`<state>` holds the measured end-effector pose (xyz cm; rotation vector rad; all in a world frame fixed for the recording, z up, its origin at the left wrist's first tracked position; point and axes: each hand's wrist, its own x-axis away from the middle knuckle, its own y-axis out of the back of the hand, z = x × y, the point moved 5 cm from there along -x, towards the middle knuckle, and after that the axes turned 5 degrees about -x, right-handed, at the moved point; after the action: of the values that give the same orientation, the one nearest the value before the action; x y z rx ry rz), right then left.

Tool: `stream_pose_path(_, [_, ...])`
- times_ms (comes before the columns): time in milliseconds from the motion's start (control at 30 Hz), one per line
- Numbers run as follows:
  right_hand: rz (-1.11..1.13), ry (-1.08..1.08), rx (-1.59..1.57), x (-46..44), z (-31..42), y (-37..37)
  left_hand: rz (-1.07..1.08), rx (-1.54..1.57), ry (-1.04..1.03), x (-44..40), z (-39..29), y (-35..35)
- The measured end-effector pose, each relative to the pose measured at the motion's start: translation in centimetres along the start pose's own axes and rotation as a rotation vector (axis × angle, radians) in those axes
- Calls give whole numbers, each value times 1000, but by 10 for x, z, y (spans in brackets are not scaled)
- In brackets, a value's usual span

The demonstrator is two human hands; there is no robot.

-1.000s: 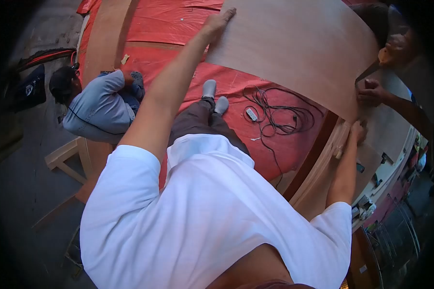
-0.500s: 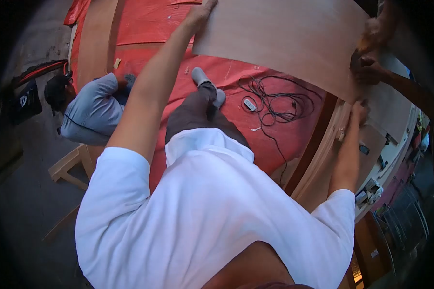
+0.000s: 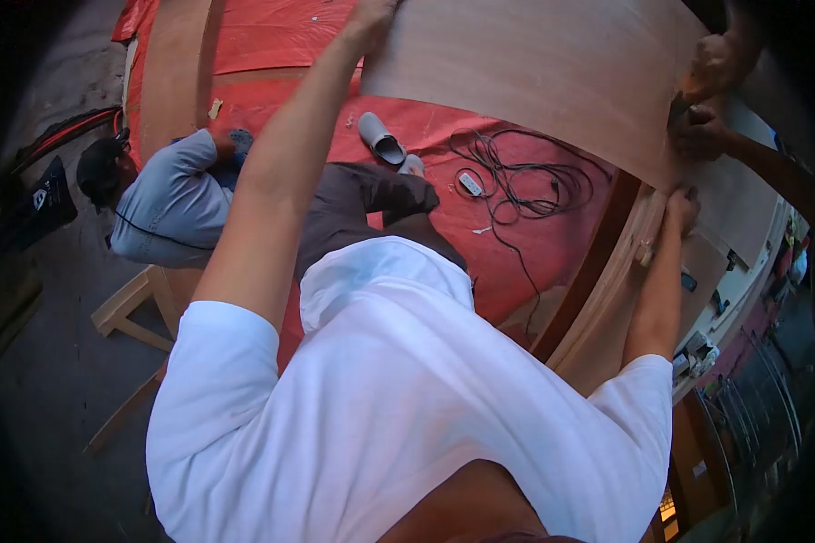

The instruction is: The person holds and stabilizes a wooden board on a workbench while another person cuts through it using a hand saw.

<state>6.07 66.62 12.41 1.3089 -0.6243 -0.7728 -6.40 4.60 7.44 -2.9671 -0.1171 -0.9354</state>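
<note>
A thin plywood sheet (image 3: pixel 525 72) reaches from the top middle to the right. My left hand (image 3: pixel 373 20), partly cut off by the top edge, grips its left side. At the sheet's lower right corner, my right hand (image 3: pixel 684 208) is closed on the edge, its fingers partly hidden. Just above it, another person's hands (image 3: pixel 708 100) press a dark-ended tool against the sheet's right side; its kind is unclear. A grey clog (image 3: pixel 380 138) lies on the red floor sheeting (image 3: pixel 326 118) beyond my bent, dark-trousered leg (image 3: pixel 362 195).
A coiled black cable (image 3: pixel 525 185) and a white power strip (image 3: pixel 469 184) lie on the sheeting. At left a person in a grey shirt (image 3: pixel 174 201) crouches near a wooden frame (image 3: pixel 140 303). Wooden strips (image 3: pixel 620 262) and a workbench edge (image 3: pixel 756 262) run along the right.
My leg has bent and lifted, and the grey clog now shows its opening. Both my hands stay on the plywood sheet. The other person's hands have shifted slightly.
</note>
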Motion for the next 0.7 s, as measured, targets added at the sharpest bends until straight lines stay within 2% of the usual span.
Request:
stream_pose_path(67, [7, -30, -10, 1, -1, -1, -2, 2, 6, 10, -5, -3])
stream_pose_path(167, [19, -7, -12, -4, -4, -2, -45, -43, -78, -18, 8, 6])
stream_pose_path(267, [-5, 110, -33, -19, -11, -13, -148, -157, 25, -15, 5, 6])
stream_pose_path(367, [139, -110, 116, -13, -11, -13, -76, -157, 50, -23, 10, 11])
stream_pose_path(400, [85, -61, 103, -12, -11, -10, 23, -51, -11, -24, 11, 6])
stream_pose_path(467, [-28, 44, 55, -14, -1, -8, -1, -67, -51, -28, 8, 8])
stream_pose_path(700, [55, -11, 30, 0, 7, 3, -48, -64, 67, -14, 6, 1])
